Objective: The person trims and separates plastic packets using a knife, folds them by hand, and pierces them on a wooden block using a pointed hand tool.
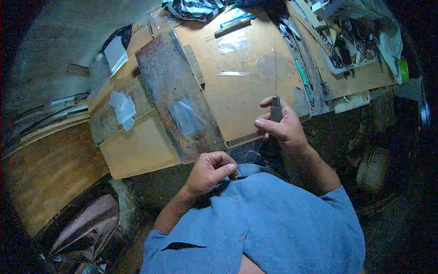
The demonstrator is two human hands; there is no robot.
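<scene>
My right hand (285, 125) is closed around the dark, block-shaped handle of a long thin tool (275, 109). A narrow shaft or blade runs from that handle away from me over the tan board (251, 105); its exact kind is not clear. Close to the front of the blue shirt, my left hand (212, 172) has its fingers curled and its thumb against the index finger. Whatever may be in that pinch is too small to name. Left of the tan board lies a dark, worn plank (162, 66) with a clear plastic sheet (187, 117) on it.
Clear plastic pieces (123, 109) lie on the left board. Farther back are a small plastic bag (232, 42), a wooden-handled tool (232, 27) and a striped bag (194, 8). A green-handled tool (302, 72) and a tray of tools (351, 67) are at the right.
</scene>
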